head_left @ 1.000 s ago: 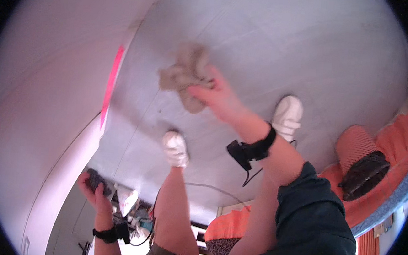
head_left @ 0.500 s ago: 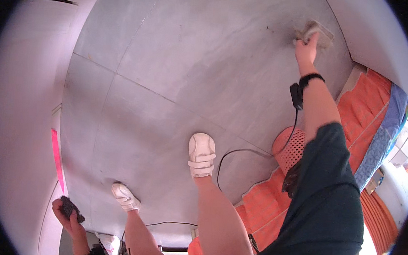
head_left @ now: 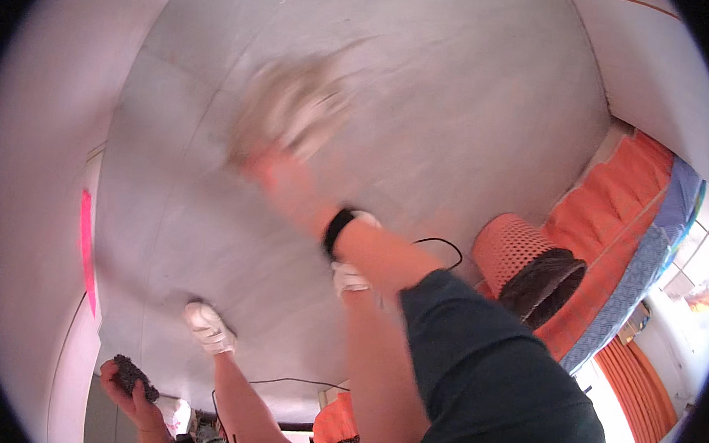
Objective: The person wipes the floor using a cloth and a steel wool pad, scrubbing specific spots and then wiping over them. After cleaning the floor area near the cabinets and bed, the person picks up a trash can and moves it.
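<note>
My right hand (head_left: 279, 170) is smeared by motion over the grey floor, left of centre, its arm stretched across my right leg. It holds a beige-grey cloth (head_left: 297, 104), blurred and loose-looking; its exact shape cannot be made out. A black band (head_left: 338, 233) circles that wrist. Low on the left, my left hand (head_left: 138, 408) is closed round a dark grey, rough-textured scrubbing pad (head_left: 136, 377), held near the pale panel's lower edge. The fingers curl beneath and beside the pad.
A pink perforated bin (head_left: 512, 249) with a black liner lies tilted at the right, beside orange fabric (head_left: 600, 216). A black cable (head_left: 444, 244) runs over the floor (head_left: 462, 130). My white shoes, the left shoe (head_left: 210, 327) included, stand on it. Pale panels flank both sides.
My right hand has swept with the cloth from the far right across the floor to the left and nearer. The left hand with its pad has shifted slightly right and down.
</note>
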Demonstrator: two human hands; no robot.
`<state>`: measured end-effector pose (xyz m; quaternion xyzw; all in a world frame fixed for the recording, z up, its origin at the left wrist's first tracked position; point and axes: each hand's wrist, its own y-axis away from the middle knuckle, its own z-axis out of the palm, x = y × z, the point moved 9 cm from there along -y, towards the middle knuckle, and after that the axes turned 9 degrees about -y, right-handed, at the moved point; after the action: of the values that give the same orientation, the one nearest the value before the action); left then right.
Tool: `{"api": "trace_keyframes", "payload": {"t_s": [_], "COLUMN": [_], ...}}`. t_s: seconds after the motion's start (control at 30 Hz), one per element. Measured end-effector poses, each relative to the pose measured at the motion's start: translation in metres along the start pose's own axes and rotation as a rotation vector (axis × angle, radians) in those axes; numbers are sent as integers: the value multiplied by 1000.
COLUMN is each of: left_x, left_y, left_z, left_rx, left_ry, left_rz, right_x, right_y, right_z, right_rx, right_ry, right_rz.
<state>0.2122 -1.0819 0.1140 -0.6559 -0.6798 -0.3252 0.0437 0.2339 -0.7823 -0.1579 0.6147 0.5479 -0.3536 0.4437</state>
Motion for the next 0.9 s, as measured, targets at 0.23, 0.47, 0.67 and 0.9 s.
{"api": "trace_keyframes", "payload": {"t_s": [0.23,0.47,0.67,0.9], "left_x": [-5,-32,-19,-63], "left_y": [22,26,32,48], "left_z": [-63,-96,-57,-50], "left_rx": [118,219,140,147], "left_ry": [-70,90,159,169], "left_rz": [-6,139,82,-53], "right_x": [-103,-92,-27,95], "right_y": [-19,-22,-14,-149], "right_z": [234,35,-255,-242], "right_rx": [38,363,872,591], "right_ry": [-1060,-1519,-653,393], "right_rz": [335,-19,108,545]}}
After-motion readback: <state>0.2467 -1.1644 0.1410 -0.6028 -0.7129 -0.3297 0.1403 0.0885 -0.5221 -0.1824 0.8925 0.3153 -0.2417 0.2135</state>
